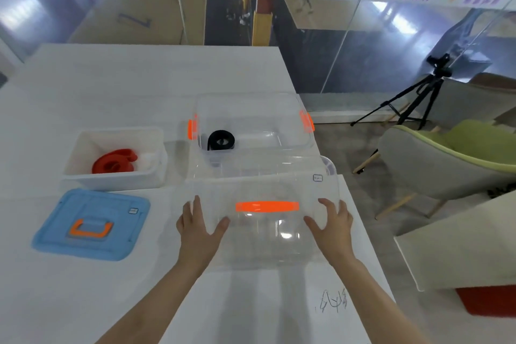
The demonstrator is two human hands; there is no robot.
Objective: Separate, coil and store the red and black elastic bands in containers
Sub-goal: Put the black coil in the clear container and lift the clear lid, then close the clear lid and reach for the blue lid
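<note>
while the black band sits coiled in the far clear container and the red band in the white container at left, we grip the clear lid by its sides, left hand and right hand, thumbs on top; we should keep it level, square its corners, then press evenly

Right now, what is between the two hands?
The clear lid with its orange handle, seen in the head view. The left hand and right hand hold its sides.
</note>
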